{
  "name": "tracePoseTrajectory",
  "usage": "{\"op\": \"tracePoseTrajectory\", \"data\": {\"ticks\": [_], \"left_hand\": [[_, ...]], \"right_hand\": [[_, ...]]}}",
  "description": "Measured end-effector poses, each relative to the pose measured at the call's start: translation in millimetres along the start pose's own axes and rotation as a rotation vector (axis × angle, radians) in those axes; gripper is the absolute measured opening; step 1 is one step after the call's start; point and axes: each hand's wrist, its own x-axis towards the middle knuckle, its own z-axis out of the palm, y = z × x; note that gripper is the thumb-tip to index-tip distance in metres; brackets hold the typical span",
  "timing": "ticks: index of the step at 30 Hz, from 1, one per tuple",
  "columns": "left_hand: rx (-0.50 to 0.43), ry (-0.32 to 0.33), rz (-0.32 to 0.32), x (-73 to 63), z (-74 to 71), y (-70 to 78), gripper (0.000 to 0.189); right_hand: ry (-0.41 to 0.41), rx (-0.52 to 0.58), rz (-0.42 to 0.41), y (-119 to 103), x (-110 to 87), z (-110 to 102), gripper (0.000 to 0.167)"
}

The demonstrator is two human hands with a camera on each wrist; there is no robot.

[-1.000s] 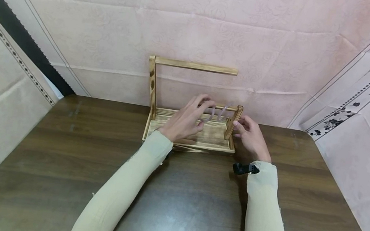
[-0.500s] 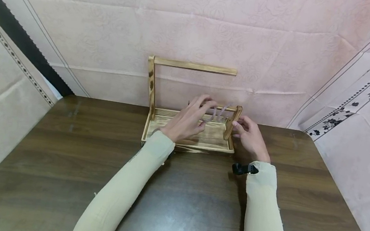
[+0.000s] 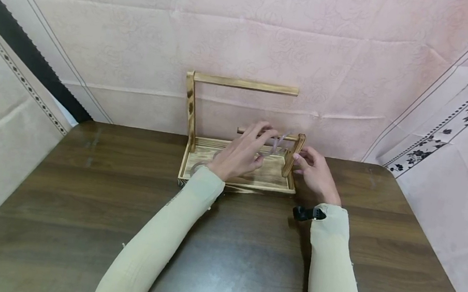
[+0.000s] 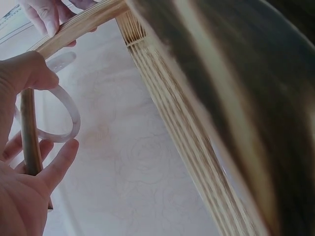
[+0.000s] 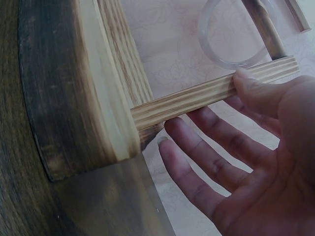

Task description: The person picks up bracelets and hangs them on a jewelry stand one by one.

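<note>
A wooden two-bar stand with a tray base stands at the table's back edge. My left hand reaches over the tray and pinches a pale translucent bangle between thumb and fingers. This bangle encircles the lower bar. A second bangle hangs nearer the short post, beyond the first. My right hand grips that post from the right, thumb on one face and fingers against the other. A faint ring shows in the tray, partly hidden by my left wrist.
On the left the tall post carries the upper bar, which runs above my left hand. Pinkish patterned cloth hangs right behind the stand. Brown wooden table lies in front.
My left hand has slid slightly right along the lower bar with its bangle, closer to the second one. The bar's left end now shows. The right hand keeps its hold.
</note>
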Motion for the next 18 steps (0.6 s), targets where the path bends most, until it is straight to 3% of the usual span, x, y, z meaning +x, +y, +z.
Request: {"op": "tracePoseTrajectory", "data": {"ticks": [18], "left_hand": [[-0.006,0.038,0.026,1.8,6.5,3.0,0.072]], "right_hand": [[-0.001,0.011,0.005,1.3,0.5,0.3,0.039]]}}
